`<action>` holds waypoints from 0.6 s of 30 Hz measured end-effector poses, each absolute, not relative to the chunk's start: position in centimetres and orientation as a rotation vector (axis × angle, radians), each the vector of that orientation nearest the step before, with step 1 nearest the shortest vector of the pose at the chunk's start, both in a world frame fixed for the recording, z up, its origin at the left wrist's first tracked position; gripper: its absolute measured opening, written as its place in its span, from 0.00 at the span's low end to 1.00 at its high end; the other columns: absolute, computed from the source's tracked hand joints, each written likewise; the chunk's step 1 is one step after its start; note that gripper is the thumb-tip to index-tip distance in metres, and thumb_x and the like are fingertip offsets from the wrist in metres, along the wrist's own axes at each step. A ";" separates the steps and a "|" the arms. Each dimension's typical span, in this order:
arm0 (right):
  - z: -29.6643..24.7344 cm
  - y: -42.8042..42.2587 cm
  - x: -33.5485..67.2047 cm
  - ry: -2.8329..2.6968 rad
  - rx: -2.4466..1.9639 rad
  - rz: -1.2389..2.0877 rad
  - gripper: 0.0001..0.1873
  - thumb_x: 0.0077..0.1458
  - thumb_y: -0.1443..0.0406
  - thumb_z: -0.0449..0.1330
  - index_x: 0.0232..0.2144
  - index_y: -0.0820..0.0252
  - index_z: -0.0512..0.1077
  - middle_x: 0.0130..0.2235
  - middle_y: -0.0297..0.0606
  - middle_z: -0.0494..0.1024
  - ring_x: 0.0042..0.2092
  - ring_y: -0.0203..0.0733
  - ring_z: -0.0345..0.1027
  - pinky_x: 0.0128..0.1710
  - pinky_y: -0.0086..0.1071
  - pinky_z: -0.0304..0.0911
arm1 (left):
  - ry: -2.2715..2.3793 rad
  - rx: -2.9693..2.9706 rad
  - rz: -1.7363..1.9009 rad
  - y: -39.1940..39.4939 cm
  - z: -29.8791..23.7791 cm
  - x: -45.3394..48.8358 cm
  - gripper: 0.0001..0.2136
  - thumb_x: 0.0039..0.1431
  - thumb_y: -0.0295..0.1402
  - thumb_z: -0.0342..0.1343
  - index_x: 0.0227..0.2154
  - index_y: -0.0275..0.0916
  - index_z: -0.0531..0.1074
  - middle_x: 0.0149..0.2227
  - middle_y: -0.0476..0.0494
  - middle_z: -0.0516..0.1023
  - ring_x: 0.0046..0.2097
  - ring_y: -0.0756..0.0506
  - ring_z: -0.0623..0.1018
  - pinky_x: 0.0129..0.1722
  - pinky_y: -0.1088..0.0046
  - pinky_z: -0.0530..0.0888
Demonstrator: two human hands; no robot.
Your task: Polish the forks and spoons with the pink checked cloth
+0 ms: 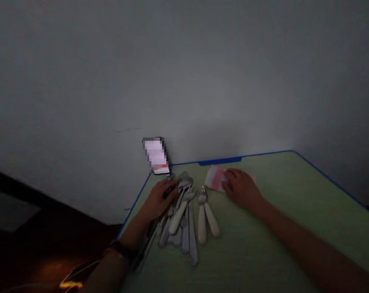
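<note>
My left hand (158,199) rests at the left side of a heap of cutlery (186,240), its fingers curled round a small dark piece (170,190) whose kind I cannot make out. Metal spoons (185,179) and long metal handles lie in that heap, with a pale-handled fork (181,213) on top. Just right of it, two forks with cream handles (201,224) lie with their tines together. My right hand (243,189) is on a folded pink-and-white cloth (215,178), fingers bent over its right part and gripping it.
A phone (156,156) with a lit screen leans against the grey wall (184,81) at the table's back left corner. The pale green table (248,252) has a blue edge. Dark floor (50,252) shows at the lower left. The light is dim.
</note>
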State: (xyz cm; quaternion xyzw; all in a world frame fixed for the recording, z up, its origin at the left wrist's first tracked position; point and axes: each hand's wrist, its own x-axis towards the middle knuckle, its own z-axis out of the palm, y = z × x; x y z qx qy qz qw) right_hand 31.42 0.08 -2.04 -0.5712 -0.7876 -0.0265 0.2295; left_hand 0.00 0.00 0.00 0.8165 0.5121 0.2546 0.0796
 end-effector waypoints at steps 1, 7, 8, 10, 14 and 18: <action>-2.0 0.1 31.3 -2.170 -1.568 -0.069 0.21 0.58 0.58 0.46 0.49 0.61 0.65 0.50 0.46 0.69 0.53 0.47 0.59 0.52 0.41 0.53 | 1.553 2.435 0.769 0.1 0.0 -0.1 0.15 0.58 0.40 0.50 0.44 0.40 0.72 0.43 0.42 0.75 0.47 0.43 0.73 0.48 0.65 0.67; -2.2 0.3 31.2 -2.161 -1.565 -0.046 0.21 0.57 0.58 0.46 0.50 0.61 0.65 0.50 0.47 0.69 0.53 0.48 0.59 0.52 0.42 0.52 | 1.579 2.444 0.770 0.5 -0.1 0.1 0.12 0.53 0.43 0.55 0.28 0.39 0.73 0.32 0.45 0.76 0.38 0.42 0.74 0.42 0.65 0.69; -2.2 0.3 31.3 -2.159 -1.564 -0.043 0.22 0.57 0.58 0.46 0.50 0.61 0.65 0.50 0.47 0.69 0.53 0.48 0.59 0.52 0.42 0.52 | 1.575 2.450 0.769 0.5 -0.2 0.3 0.12 0.52 0.43 0.57 0.27 0.40 0.72 0.31 0.45 0.75 0.38 0.42 0.73 0.42 0.66 0.69; -2.3 0.4 31.4 -2.161 -1.559 -0.038 0.22 0.57 0.57 0.47 0.50 0.61 0.65 0.50 0.46 0.69 0.53 0.48 0.59 0.52 0.42 0.53 | 1.577 2.451 0.781 0.4 -0.3 0.6 0.11 0.51 0.43 0.57 0.27 0.39 0.71 0.31 0.45 0.75 0.38 0.42 0.72 0.41 0.66 0.68; -2.3 0.4 31.6 -2.164 -1.549 -0.030 0.22 0.57 0.57 0.47 0.50 0.61 0.64 0.50 0.46 0.69 0.53 0.48 0.59 0.52 0.42 0.53 | 1.574 2.428 0.815 0.5 -0.5 0.8 0.10 0.53 0.41 0.55 0.28 0.39 0.70 0.31 0.45 0.74 0.38 0.43 0.72 0.40 0.67 0.69; -2.0 0.3 31.8 -2.160 -1.547 -0.023 0.22 0.57 0.57 0.48 0.50 0.61 0.65 0.50 0.46 0.69 0.53 0.48 0.59 0.52 0.41 0.53 | 1.538 2.390 0.840 0.5 -0.5 1.0 0.09 0.54 0.40 0.54 0.31 0.39 0.71 0.33 0.45 0.74 0.38 0.44 0.73 0.39 0.69 0.70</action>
